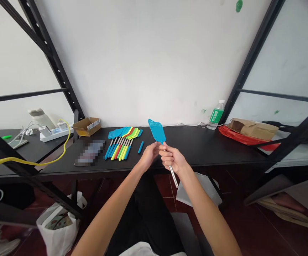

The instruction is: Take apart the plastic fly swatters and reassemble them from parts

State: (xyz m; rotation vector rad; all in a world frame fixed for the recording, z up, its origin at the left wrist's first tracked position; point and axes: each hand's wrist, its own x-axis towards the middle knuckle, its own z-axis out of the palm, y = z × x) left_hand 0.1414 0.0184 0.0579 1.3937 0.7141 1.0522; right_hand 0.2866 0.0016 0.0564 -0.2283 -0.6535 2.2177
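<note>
At frame centre, the right hand (173, 158) grasps a blue fly swatter (157, 132), hiding part of its rod (173, 177); whether the left hand (151, 153) grips too, I cannot tell. Black table (196, 147), white wall (154, 64) behind.

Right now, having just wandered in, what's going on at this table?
A person is holding a blue flyswatter at the front edge of a black table. The right hand is closed around its metal rod, whose lower end is bare, and the left hand is up near the blue part. A loose blue stick-like piece lies on the table, beside a row of coloured swatters.
</note>
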